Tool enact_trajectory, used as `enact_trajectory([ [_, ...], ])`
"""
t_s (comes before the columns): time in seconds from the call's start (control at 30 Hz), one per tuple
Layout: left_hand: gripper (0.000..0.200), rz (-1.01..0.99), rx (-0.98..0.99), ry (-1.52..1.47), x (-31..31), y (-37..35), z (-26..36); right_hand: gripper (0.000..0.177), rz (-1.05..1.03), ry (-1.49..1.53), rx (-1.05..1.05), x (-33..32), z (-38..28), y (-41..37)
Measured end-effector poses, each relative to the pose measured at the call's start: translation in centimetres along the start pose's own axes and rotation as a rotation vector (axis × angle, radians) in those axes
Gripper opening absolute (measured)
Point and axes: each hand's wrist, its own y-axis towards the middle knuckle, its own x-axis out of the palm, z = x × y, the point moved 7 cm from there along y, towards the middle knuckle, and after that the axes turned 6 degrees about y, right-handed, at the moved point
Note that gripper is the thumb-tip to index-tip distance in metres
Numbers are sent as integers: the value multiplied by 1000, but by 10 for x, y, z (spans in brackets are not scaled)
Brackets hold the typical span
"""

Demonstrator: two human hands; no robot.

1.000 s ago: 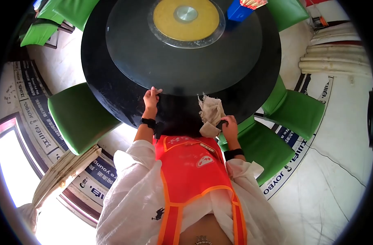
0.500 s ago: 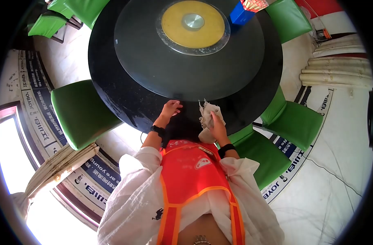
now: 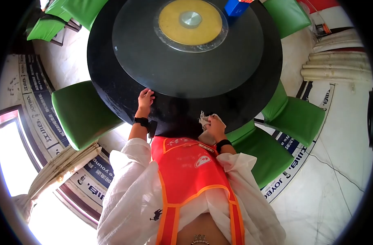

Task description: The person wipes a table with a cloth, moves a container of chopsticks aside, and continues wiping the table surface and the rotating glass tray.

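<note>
A round black table (image 3: pixel 102 77) carries a dark glass turntable (image 3: pixel 141 61) with a yellow disc at its centre. My left hand (image 3: pixel 146 99) is at the turntable's near left edge, fingers bent and a little apart, with nothing seen in it. Near the table's front edge, on the right, my right hand (image 3: pixel 216 125) grips a crumpled greyish-white cloth (image 3: pixel 206 119). Part of the cloth hangs below the hand, and its frayed end sticks out to the left. Whether the cloth touches the table is hard to tell.
A blue box (image 3: pixel 236 7) with red-tipped items stands at the turntable's far right. Green chairs (image 3: pixel 82 114) surround the table, two of them close on the right. A tied curtain (image 3: pixel 60 169) hangs at lower left, and a cable lies on the floor at right.
My left hand has moved left and slightly forward along the table. My right hand has drawn back toward my body with the cloth, which looks more bunched up. The view has shifted slightly.
</note>
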Motion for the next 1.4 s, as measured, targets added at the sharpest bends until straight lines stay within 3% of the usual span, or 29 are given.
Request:
enact_trajectory([
  [0.07, 23, 22, -15, 32, -3, 8, -5, 20, 68, 15, -22, -3, 0, -7],
  [0.13, 21, -9, -8, -133, 0, 12, -7, 21, 126, 97, 9, -7, 4, -12],
  [0.27, 16, -5, -17, -333, 3, 10, -2, 23, 54, 124, 123, -5, 17, -16],
  [0.73, 15, 85, -22, -5, -4, 23, 3, 21, 102, 170, 107, -1, 30, -25],
  [1.17, 17, 74, -10, 33, 2, 17, -2, 21, 107, 217, 75, -2, 31, -30],
  [1.37, 17, 77, 47, 120, 9, 11, -3, 27, 178, 383, 82, 2, 59, -27],
  [1.4, 19, 46, 74, 151, 12, 11, -3, 23, 237, 529, 107, 0, 68, -24],
])
